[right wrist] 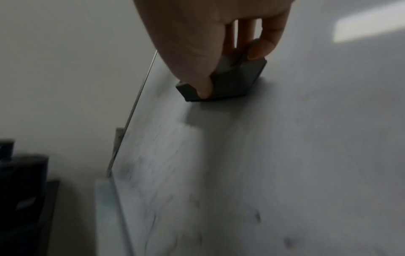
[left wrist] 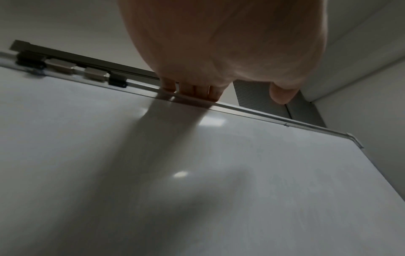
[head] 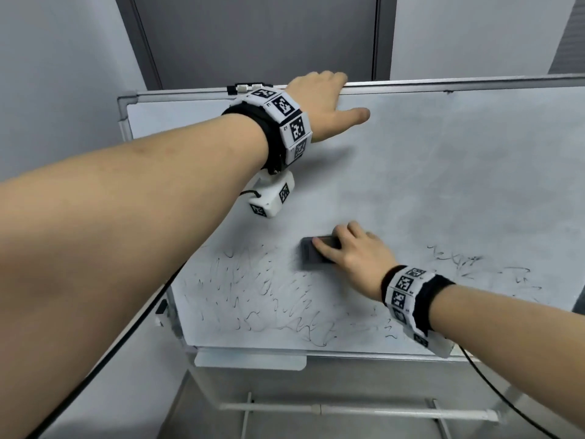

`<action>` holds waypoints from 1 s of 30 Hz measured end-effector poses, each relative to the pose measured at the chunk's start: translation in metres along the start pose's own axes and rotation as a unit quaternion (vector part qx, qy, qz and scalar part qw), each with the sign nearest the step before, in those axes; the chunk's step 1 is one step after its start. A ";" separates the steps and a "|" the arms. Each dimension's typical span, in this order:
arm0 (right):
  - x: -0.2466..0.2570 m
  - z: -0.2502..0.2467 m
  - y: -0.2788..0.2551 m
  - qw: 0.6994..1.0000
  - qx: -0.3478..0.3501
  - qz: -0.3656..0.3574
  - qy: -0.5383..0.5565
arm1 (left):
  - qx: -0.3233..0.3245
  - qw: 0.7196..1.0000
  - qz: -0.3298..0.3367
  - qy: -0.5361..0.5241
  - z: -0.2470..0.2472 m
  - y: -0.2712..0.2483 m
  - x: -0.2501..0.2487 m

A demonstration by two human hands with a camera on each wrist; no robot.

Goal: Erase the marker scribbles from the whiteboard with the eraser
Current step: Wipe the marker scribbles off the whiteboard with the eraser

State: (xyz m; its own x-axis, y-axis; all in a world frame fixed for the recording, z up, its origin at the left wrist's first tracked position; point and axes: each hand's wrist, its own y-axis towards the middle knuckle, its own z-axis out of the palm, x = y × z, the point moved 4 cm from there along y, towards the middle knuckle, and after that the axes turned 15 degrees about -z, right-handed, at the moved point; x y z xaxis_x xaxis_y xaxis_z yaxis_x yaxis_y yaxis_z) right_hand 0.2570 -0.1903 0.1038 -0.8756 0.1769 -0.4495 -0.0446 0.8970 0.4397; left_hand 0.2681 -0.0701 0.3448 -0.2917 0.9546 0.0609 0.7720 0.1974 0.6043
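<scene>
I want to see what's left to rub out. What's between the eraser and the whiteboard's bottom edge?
Black marker scribbles lie on the whiteboard between the eraser and that edge; the head view shows them.

The whiteboard [head: 443,185] stands on a frame, in front of a door [head: 259,36]. Clips [head: 248,88] sit on its top edge, near the left corner. Just to the right of them, the left hand [head: 323,103] grips the top edge, with the fingers [left wrist: 192,91] over the frame and the thumb against the board face.

The eraser [head: 308,255] lies flat on the board face, below the left hand and around mid-height. The right hand [head: 354,251] grips it from the right.

Scribbles [head: 253,293] spread below and to the left of the eraser, down to the bottom edge. Further marks [head: 474,264] lie to the right of the right hand. A tray [head: 250,359] hangs under the bottom edge at the left. A crossbar [head: 357,410] runs beneath the board.
</scene>
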 end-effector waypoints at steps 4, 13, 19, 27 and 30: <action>-0.031 -0.040 0.042 0.993 -0.099 0.067 0.015 | -0.108 0.987 0.009 -0.120 -0.021 -0.029 0.044; 0.017 0.008 0.046 0.996 -0.083 -0.008 0.026 | -0.242 0.880 -0.390 -0.123 0.031 -0.144 0.225; 0.042 0.059 0.016 0.999 0.016 -0.030 0.043 | -0.130 0.826 -0.493 -0.239 0.116 -0.219 0.270; -0.016 -0.010 0.088 0.985 -0.149 0.075 0.042 | 0.024 0.658 -0.626 -0.418 0.172 -0.253 0.288; 0.022 0.037 0.062 0.994 -0.092 -0.012 0.052 | 0.033 0.660 -0.622 -0.420 0.182 -0.257 0.293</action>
State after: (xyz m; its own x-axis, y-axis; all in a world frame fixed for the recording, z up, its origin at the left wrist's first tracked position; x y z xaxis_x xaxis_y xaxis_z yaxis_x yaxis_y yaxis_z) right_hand 0.2524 -0.1153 0.0925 -0.9176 0.1044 -0.3836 -0.1455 0.8097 0.5685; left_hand 0.0873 0.1996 0.0628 -0.3287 -0.1743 -0.9282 0.2605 0.9280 -0.2665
